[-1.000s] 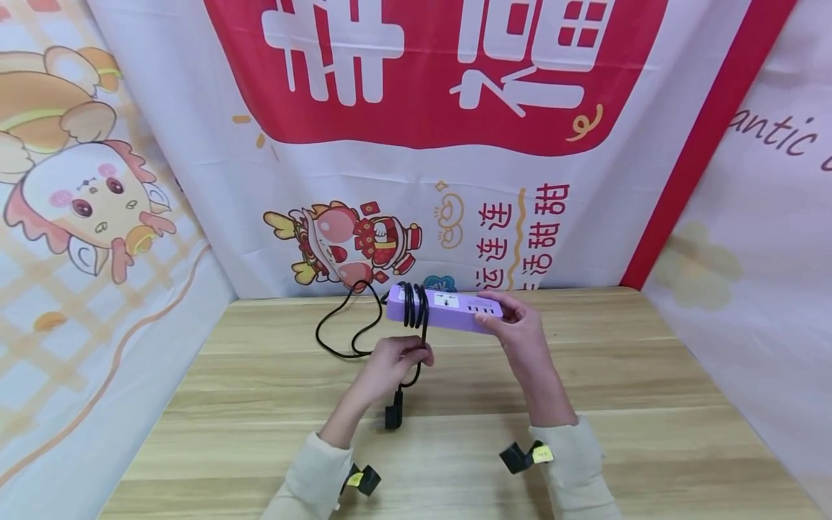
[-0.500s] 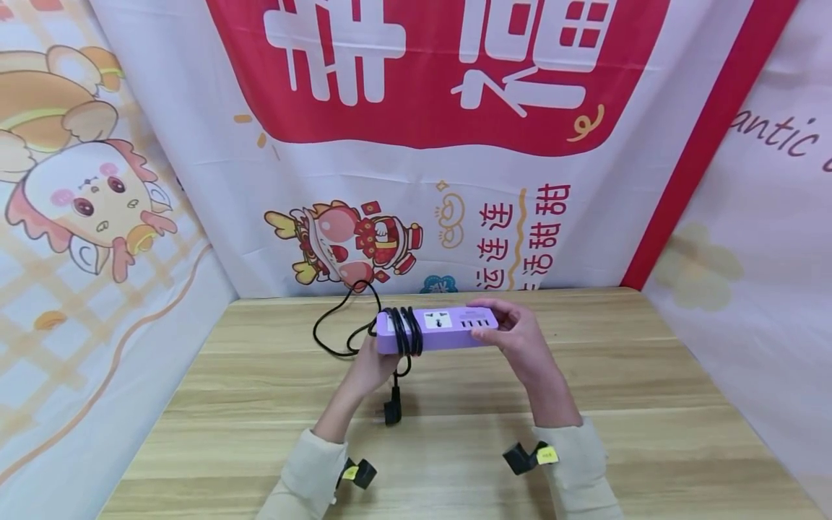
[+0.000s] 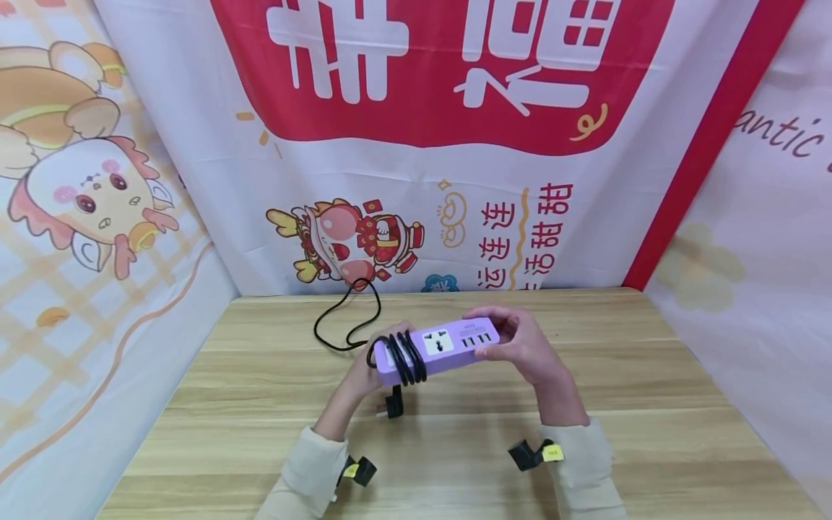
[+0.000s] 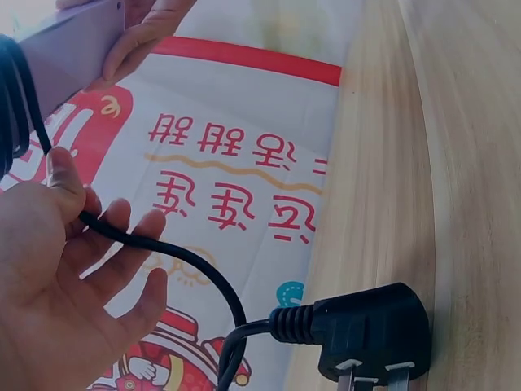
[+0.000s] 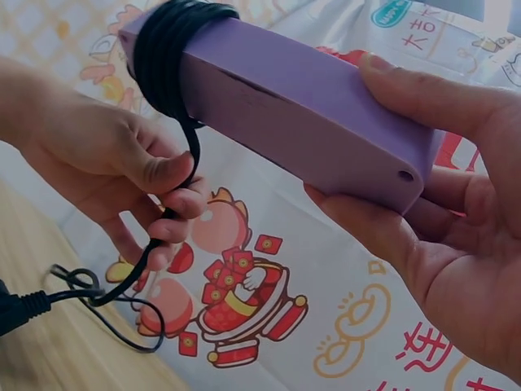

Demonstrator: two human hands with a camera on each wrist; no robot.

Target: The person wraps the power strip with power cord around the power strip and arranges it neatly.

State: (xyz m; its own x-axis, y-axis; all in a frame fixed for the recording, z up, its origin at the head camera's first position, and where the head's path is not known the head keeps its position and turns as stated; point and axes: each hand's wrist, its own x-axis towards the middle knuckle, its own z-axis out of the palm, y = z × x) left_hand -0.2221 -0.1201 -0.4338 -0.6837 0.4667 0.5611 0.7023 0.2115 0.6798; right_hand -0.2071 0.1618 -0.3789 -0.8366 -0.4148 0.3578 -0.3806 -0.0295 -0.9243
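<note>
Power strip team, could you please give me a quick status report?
Right hand grips purple power strip by its end. Left hand pinches black cord wound round it. Plug dangles over the table; nothing obstructing.

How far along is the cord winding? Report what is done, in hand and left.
Done: several black turns sit round the left end of the purple power strip.
In hand: the right hand grips the strip's other end; the left hand pinches the cord just below the coil.
Left: a loose loop of cord lies on the table, and the plug hangs free below.
</note>
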